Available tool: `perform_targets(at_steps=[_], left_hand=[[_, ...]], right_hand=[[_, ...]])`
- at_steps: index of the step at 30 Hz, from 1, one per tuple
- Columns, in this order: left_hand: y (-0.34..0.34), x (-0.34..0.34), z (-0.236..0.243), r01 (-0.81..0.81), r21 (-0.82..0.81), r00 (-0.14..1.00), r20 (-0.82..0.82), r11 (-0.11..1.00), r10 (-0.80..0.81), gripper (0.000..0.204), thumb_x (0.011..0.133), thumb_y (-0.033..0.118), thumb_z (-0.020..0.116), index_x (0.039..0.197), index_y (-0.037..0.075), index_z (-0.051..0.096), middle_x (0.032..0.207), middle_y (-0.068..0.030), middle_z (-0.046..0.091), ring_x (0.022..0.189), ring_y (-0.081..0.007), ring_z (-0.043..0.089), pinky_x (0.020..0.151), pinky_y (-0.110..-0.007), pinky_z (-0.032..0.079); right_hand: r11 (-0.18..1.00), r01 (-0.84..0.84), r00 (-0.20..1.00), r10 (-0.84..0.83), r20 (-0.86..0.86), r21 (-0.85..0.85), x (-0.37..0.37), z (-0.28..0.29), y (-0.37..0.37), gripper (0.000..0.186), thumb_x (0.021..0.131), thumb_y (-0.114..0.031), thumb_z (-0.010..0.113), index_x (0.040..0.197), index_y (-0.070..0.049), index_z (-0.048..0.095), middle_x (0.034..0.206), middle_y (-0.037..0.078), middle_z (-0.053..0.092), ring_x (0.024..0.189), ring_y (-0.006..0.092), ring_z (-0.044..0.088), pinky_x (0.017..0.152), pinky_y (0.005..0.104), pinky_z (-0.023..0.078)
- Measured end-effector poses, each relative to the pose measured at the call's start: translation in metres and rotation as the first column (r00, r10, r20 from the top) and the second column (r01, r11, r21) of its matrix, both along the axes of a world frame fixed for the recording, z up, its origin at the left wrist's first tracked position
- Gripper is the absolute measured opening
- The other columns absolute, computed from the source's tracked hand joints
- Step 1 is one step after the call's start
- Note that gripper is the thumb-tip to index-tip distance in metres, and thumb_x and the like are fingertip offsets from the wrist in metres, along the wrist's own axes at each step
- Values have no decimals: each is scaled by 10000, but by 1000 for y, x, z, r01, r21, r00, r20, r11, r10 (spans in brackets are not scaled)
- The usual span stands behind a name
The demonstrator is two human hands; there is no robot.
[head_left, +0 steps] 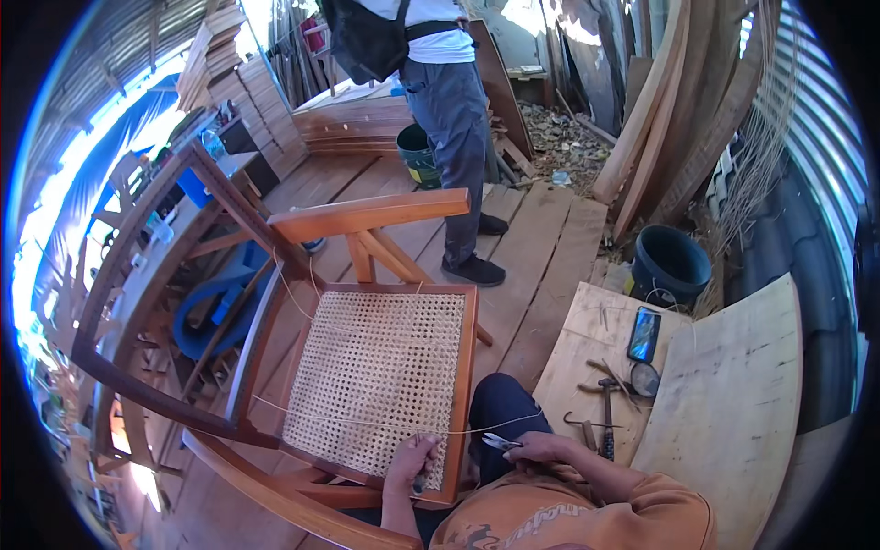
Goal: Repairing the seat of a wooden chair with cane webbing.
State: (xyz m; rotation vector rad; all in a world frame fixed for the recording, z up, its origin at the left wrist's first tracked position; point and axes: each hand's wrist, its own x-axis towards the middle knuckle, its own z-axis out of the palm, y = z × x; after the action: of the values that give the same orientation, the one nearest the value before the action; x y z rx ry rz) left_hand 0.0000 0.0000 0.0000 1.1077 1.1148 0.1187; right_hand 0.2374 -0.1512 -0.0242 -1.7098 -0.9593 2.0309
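Note:
A wooden armchair [376, 209] lies in front of me, its seat filled with woven cane [371, 367]. At the seat's near right edge, my left hand [412, 460] is closed. A short dark handle [419, 483] pokes out below its fingers; the rest is hidden. Over my knee, my right hand [539, 447] grips a pair of pliers [500, 442], whose jaws point left. A thin cane strand [486, 428] runs across the seat, past my left hand, and curves up above the pliers. Another loose strand [291, 291] hangs by the backrest.
To my right, a pale wooden board [573, 367] bears a phone [644, 335], a hammer [607, 417], a round tin [643, 379] and a hooked tool [579, 422]. A dark bucket [672, 264] stands behind it. Beyond the chair stands another person [449, 137].

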Motion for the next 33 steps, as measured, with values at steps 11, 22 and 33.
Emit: perform_targets(at_steps=[11, 22, 33], left_hand=[[6, -16, -1, -8, -14, 991, 132, 1000, 10, 217, 894, 254, 512, 869, 52, 588, 609, 17, 509, 436, -64, 448, 393, -217, 366], [-4, -2, -10, 405, 671, 910, -227, 621, -348, 344, 872, 233, 493, 1151, 37, 542, 726, -105, 580, 659, -208, 560, 667, -331, 459], [-16, -7, 5, 195, 575, 978, -171, 794, -117, 282, 861, 271, 487, 1040, 79, 591, 884, -171, 634, 816, -349, 609, 719, -409, 476]], right_hand=[[999, -27, 996, 31, 82, -42, -16, 3, 8, 338, 859, -379, 541, 834, -54, 632, 671, 20, 615, 565, 124, 606, 500, 281, 458], [986, 25, 937, -81, 339, 165, -15, 33, -24, 364, 822, -362, 556, 885, -6, 597, 752, 120, 634, 650, 237, 618, 626, 350, 490], [996, 92, 543, -37, 839, -16, 39, -47, -49, 437, 792, -361, 542, 957, 43, 568, 893, 281, 607, 906, 399, 594, 782, 452, 464]])
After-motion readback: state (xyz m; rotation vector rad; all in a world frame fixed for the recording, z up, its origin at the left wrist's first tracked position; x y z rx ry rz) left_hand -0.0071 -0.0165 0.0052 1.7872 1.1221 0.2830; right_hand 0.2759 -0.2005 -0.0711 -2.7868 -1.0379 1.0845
